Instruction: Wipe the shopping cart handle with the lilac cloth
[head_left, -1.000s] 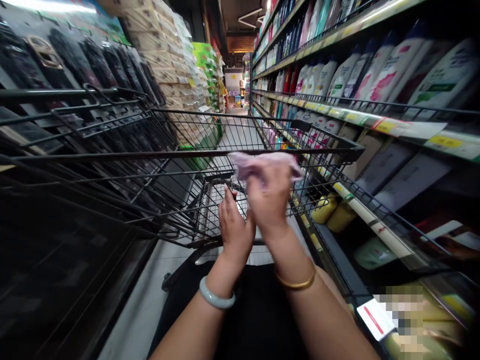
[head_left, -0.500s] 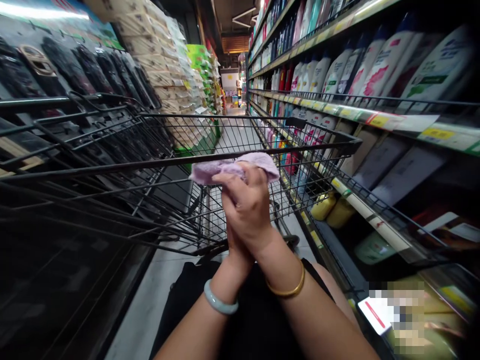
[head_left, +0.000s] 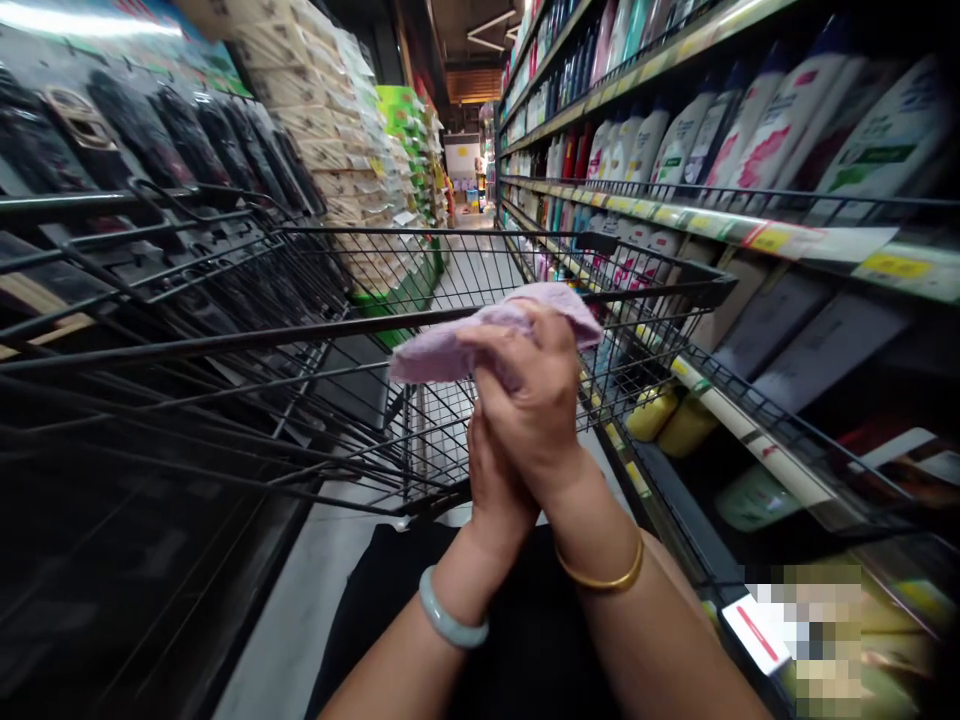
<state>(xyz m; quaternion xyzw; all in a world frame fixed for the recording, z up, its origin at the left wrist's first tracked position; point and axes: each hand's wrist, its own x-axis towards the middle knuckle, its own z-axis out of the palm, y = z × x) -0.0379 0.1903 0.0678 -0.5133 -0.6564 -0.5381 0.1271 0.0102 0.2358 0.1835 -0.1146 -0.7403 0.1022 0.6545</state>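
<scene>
A lilac cloth [head_left: 431, 353] is bunched in my right hand [head_left: 536, 400], whose fingers close over it; a gold bangle circles that wrist. My left hand [head_left: 495, 470], with a pale jade-coloured bangle at its wrist, lies under and against my right hand. Most of its fingers are hidden behind the right hand. Both hands are in front of a black wire shopping cart [head_left: 300, 334]. The cloth overlaps the cart's near top bar in the view; whether it touches the bar I cannot tell.
Shelves on the right hold rows of shampoo bottles [head_left: 787, 125], with yellow bottles [head_left: 651, 412] lower down. On the left hang packaged black belts [head_left: 180, 130], beside tall stacked packs [head_left: 330, 150]. A tiled aisle [head_left: 461, 265] runs ahead beyond the cart.
My two hands have moved slightly right together with the cloth. The cloth's right end has risen and it now slants up to the right. The cart has hardly moved.
</scene>
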